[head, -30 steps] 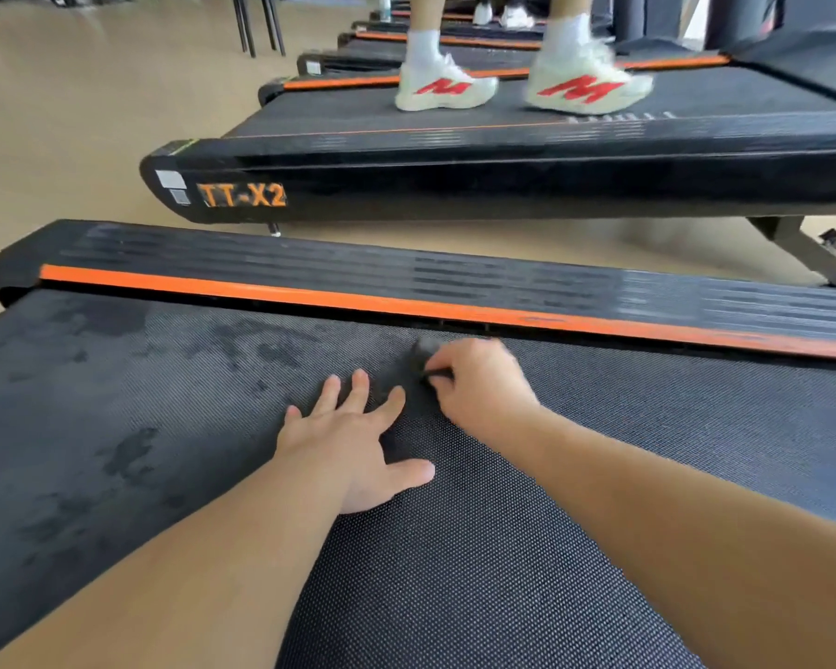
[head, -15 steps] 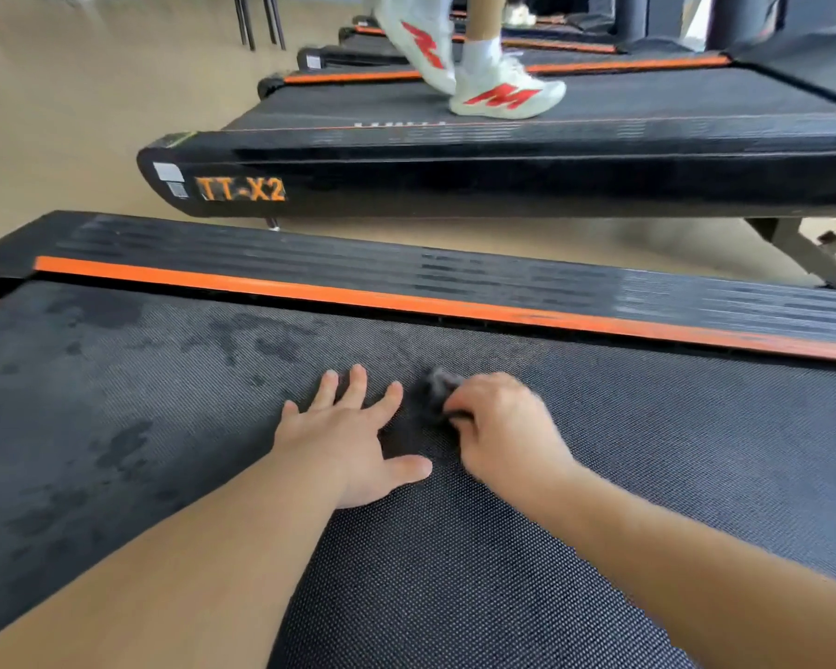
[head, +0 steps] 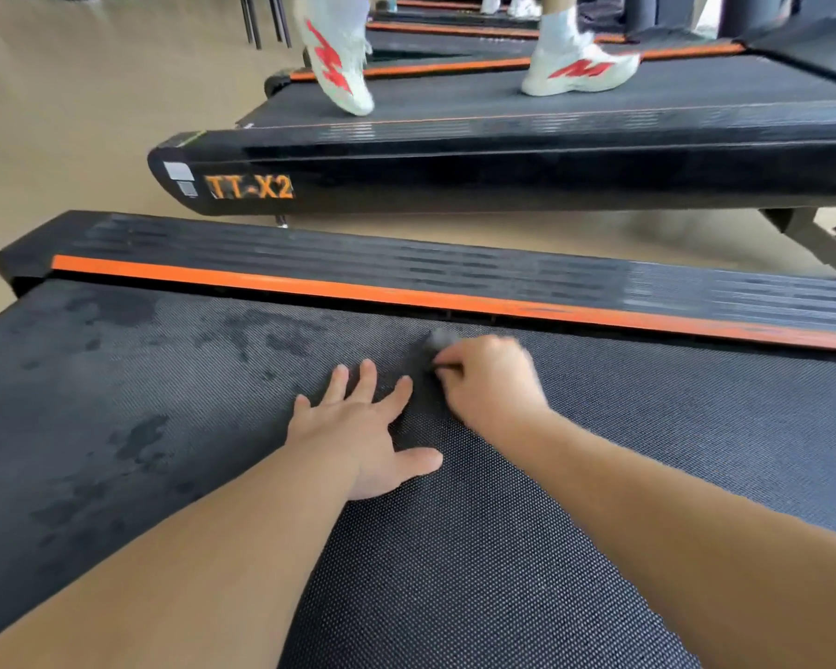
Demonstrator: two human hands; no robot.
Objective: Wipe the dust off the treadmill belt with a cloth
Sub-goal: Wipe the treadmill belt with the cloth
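Treadmill belt (head: 454, 572): dark, woven-textured, filling the foreground, with darker patches (head: 136, 437) toward its left end.
Left hand (head: 358, 437): flat on the belt near its middle, fingers (head: 365, 379) straight and spread apart, thumb out to the right.
Right hand (head: 491, 383): just beside the left, nearer the belt's far edge, fingers clamped on the cloth (head: 439, 341).
Cloth: a small dark-grey wad, blurred, against the belt, showing beyond the knuckles close to the orange stripe (head: 358, 289).
Side rail (head: 406, 263): black and ribbed, along the belt's far edge.
Beyond: a second treadmill (head: 454, 176) marked "TT-X2". On it are white shoes with red markings, one (head: 580, 72) flat, one (head: 339, 55) tipped toe-down.
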